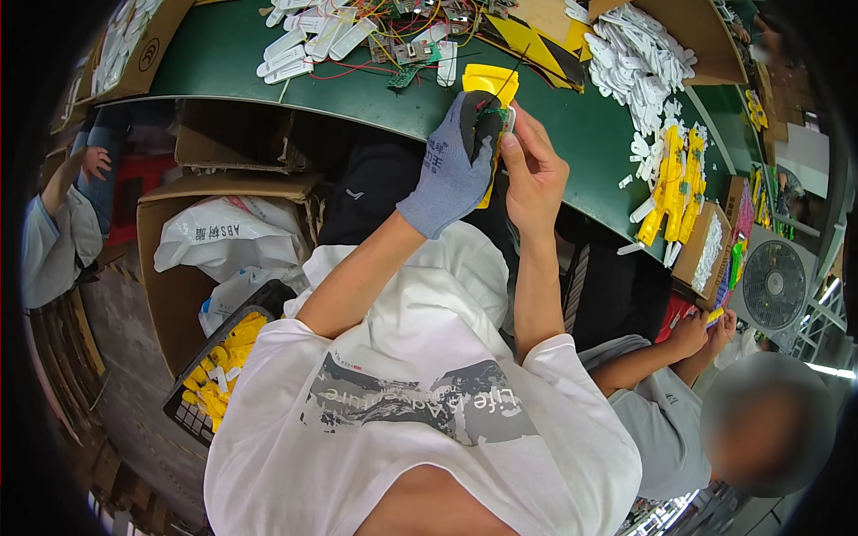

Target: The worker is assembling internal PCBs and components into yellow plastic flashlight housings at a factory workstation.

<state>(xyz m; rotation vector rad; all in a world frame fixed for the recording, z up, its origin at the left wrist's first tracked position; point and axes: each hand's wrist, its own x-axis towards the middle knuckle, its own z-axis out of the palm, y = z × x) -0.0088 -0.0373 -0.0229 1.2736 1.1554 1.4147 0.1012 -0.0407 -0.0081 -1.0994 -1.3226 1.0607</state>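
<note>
At the edge of the green workbench (214, 67), grips yellow plastic casing (492, 82) in gloved left hand (454, 163), pinching white part (510, 120) with bare right hand (534, 174).

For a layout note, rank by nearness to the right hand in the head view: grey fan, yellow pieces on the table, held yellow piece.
1. Held yellow piece, just left.
2. Yellow pieces, table's right side.
3. Grey fan, far right.
</note>
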